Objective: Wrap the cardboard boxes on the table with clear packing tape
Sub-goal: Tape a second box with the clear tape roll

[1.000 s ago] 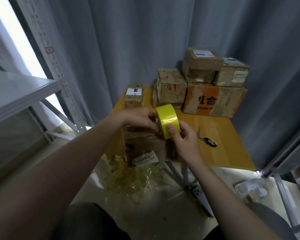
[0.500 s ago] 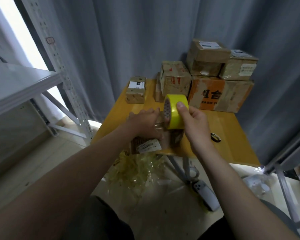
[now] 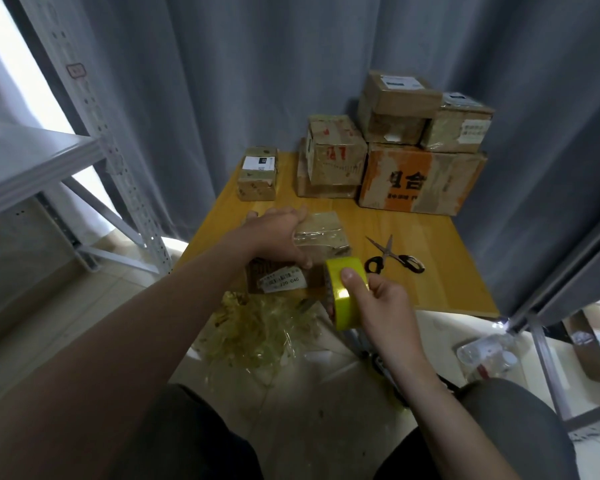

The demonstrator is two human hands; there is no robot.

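**Box at the near edge may slip as the tape is drawn**

The main risk sits closest to the person. The right hand [image 3: 388, 306] holds the yellow tape roll [image 3: 343, 301] just off the near edge of the worktop [image 3: 440, 271], at the near right corner of the box [image 3: 323, 230] being wrapped. That box lies right at the near edge, so a hard tug on the roll could drag it off onto the floor, where a heap of crumpled tape [image 3: 260, 330] already lies. A slack or twisted pull would likely wrinkle the film or stick it to itself. Whether a strip runs from roll to box cannot be told, the film being clear.

The right hand is closed round the roll, thumb pressed on its outer face; the other fingers are hidden behind it. The left hand [image 3: 276, 237] lies spread over the left part of the box top, pressing it down, thumb against the near face above the label.

Farther in, scissors [image 3: 395, 259] lie just right of the box, within reach. A small box [image 3: 257, 174] sits at the far left, and stacked boxes [image 3: 420, 178] fill the far right corner.
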